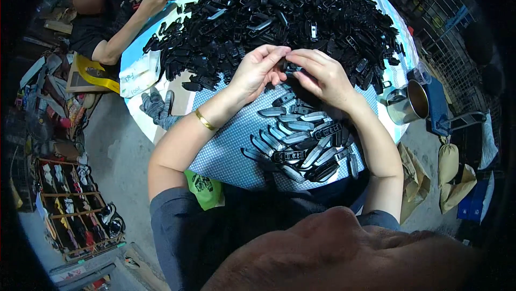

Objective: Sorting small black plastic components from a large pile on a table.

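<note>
Over the near edge of a large heap of black plastic parts (279,14), my two hands meet with fingertips pinched together. My left hand (257,73) is closed, thumb and forefinger at the meeting point, its other fingers curled. My right hand (322,76) pinches from the other side. Between them shows a small black plastic part (291,67), mostly hidden by the fingers; its exact kind cannot be made out. Below the hands, closer to my body, lies a smaller group of long, narrow black and grey parts (301,137), several of them side by side on the patterned tablecloth (220,151).
At the table's left lie grey gloves (157,105) and a pale packet (141,78). A metal pot (407,103) stands at the right edge. Across the upper left, a co-worker (102,16) works with both hands at the heap. A rack (72,205) stands on the left floor.
</note>
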The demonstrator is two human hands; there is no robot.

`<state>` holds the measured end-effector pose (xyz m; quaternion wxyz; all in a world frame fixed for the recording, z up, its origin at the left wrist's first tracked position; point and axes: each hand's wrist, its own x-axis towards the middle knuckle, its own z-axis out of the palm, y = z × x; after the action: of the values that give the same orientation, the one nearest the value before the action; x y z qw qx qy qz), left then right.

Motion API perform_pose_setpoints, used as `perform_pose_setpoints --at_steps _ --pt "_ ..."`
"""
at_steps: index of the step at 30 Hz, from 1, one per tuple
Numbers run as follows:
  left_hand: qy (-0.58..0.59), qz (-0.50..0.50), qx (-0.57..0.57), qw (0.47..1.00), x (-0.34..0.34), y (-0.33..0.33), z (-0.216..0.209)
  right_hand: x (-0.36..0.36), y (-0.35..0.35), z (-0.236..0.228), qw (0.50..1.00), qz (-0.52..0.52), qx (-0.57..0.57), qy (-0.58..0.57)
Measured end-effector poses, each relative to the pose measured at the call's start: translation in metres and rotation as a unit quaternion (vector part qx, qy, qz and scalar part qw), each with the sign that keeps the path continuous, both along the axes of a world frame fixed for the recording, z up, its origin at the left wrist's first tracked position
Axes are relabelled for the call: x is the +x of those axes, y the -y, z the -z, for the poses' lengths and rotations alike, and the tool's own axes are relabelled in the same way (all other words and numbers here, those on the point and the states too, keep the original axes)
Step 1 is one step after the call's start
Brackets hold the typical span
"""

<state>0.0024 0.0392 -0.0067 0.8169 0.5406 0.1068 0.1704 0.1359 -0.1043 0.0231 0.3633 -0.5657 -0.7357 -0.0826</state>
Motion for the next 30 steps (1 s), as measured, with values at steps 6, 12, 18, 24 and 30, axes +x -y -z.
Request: perform_pose_setpoints --at_steps 6,12,18,24,30 --pt "0.030 0.040 0.029 0.998 -0.007 0.005 -0.004 0.008 -0.003 0.009 0.998 0.029 0.003 -0.062" --pt "-0.011 0.008 0.126 0.992 -0.007 0.014 -0.014 0.000 0.000 0.007 0.991 0.011 -0.003 -0.133" --pt "0.028 -0.076 0.414 0.907 -0.008 0.007 -0.010 -0.003 0.000 0.006 0.994 0.029 0.010 -0.105" --pt "-0.004 -0.085 0.206 0.975 -0.009 0.018 -0.009 -0.011 0.002 0.011 0.991 0.094 0.005 -0.096" --pt "0.014 -0.074 0.155 0.985 -0.009 0.019 -0.011 -0.012 0.000 0.011 0.987 0.138 0.066 -0.038"
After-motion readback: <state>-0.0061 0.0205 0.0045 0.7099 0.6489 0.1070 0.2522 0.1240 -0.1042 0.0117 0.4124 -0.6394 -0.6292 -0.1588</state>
